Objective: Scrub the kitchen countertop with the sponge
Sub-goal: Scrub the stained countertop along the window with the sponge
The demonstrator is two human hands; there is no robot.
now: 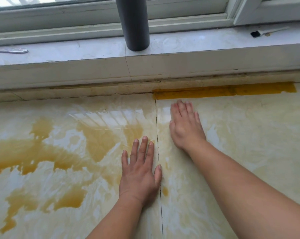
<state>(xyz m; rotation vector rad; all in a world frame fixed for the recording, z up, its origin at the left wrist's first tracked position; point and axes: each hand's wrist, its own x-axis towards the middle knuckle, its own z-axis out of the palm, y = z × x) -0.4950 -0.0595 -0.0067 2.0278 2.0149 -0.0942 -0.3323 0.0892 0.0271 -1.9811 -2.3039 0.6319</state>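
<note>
The countertop (249,144) is cream, marble-patterned stone with a seam running front to back near the middle. Brownish-yellow liquid (33,152) lies in wide puddles on its left half, and a small drop sits by the seam. My left hand (140,171) rests flat on the counter just left of the seam, fingers straight and spread. My right hand (185,125) lies flat further back, right of the seam, fingers pointing toward the wall. No sponge is visible under or near either hand.
A strip of yellow tape (223,92) runs along the back joint. Above it is a stone window sill (76,52) with a grey pipe (133,23) standing on it, a small black-tipped brush (266,31) at right and a flat grey object (9,50) at left.
</note>
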